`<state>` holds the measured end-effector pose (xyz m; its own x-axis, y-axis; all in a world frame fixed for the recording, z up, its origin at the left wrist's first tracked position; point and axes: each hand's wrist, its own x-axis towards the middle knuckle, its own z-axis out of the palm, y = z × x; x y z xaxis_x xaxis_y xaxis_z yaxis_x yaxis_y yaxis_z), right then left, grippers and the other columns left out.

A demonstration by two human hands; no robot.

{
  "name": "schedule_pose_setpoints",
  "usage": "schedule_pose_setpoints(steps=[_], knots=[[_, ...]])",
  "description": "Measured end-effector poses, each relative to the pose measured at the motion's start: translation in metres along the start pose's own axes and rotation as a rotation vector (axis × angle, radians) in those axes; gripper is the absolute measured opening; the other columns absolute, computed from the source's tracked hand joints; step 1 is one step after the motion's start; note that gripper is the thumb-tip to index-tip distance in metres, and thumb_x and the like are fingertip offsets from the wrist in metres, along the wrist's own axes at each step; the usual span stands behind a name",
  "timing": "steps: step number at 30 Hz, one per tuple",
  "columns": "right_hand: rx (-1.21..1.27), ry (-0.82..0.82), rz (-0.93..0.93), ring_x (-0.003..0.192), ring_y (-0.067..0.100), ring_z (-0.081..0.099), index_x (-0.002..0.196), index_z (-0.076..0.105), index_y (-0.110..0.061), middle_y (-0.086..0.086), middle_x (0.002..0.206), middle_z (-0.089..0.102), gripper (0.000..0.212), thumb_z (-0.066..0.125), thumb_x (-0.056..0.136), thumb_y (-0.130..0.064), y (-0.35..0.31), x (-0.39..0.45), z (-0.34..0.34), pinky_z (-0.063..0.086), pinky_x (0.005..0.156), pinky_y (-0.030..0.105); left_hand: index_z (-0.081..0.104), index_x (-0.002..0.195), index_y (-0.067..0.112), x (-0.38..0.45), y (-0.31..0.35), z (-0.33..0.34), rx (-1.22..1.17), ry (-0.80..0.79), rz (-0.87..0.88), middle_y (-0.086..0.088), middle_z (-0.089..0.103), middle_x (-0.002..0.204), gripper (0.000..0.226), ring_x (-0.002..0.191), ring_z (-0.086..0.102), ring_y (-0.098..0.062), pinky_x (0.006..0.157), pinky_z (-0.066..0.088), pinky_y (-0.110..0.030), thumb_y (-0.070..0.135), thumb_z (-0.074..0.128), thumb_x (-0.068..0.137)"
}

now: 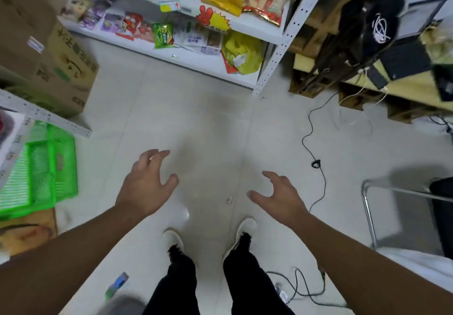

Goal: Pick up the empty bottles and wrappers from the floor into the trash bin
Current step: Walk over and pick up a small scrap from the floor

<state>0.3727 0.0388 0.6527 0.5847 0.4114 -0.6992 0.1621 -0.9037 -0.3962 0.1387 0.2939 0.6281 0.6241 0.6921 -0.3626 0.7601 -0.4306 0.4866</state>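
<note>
My left hand (147,182) and my right hand (277,194) hover over the pale tiled floor, fingers spread and relaxed, holding nothing. A small pale scrap of wrapper (229,200) lies on the floor between the hands, just ahead of my white shoes. A blue and green bottle-like item (117,285) lies on the floor at the bottom left, under my left forearm, blurred. A grey rounded shape (122,305) at the bottom edge beside it may be a bin; it is too blurred to tell.
A white shelf rack (277,52) with snack packets stands ahead. Cardboard boxes (61,67) and green plastic baskets (49,167) sit at left. A black cable (316,162) runs across the floor at right, near a metal chair frame (367,206) and a desk (404,89).
</note>
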Motion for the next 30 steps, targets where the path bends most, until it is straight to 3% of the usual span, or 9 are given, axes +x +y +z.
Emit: schedule_pose_setpoints(steps=[6,13,20,30], knots=[[-0.139,0.038,-0.073,0.144,0.024,0.042,0.156,0.039,-0.043,-0.004,0.155,0.043,0.093,0.064,0.074,-0.080,0.012,0.010,-0.062,0.047,0.111,0.049,0.044,0.151,0.037,0.027,0.079,-0.005,0.068,0.021,0.061,0.004,0.040,0.157,0.070,0.141,0.045,-0.028,0.111,0.045,-0.049,0.062,0.050,0.086],[-0.085,-0.033,-0.058,0.142,0.028,0.045,0.156,0.039,-0.040,0.001,0.154,0.044,0.092,0.068,0.076,-0.075,0.054,0.030,-0.032,0.048,0.110,0.052,0.042,0.153,0.037,0.009,0.094,0.059,0.130,-0.095,0.082,0.005,0.040,0.158,0.070,0.140,0.044,-0.026,0.109,0.045,-0.048,0.061,0.047,0.087],[0.004,-0.080,0.044,0.138,0.027,0.052,0.157,0.040,-0.036,0.004,0.153,0.046,0.087,0.070,0.082,-0.069,0.115,0.085,0.070,0.048,0.107,0.044,0.046,0.151,0.032,0.021,0.032,0.176,0.181,-0.241,0.164,0.001,0.049,0.152,0.060,0.129,0.054,-0.029,0.099,0.051,-0.046,0.044,0.059,0.094],[-0.105,-0.136,0.090,0.122,0.034,0.062,0.154,0.039,-0.030,0.009,0.144,0.048,0.073,0.068,0.090,-0.052,0.250,0.270,0.319,0.055,0.100,0.047,0.048,0.145,0.029,0.100,-0.142,0.421,0.240,-0.311,0.294,0.002,0.057,0.141,0.054,0.115,0.060,-0.024,0.094,0.055,-0.047,0.043,0.049,0.093]])
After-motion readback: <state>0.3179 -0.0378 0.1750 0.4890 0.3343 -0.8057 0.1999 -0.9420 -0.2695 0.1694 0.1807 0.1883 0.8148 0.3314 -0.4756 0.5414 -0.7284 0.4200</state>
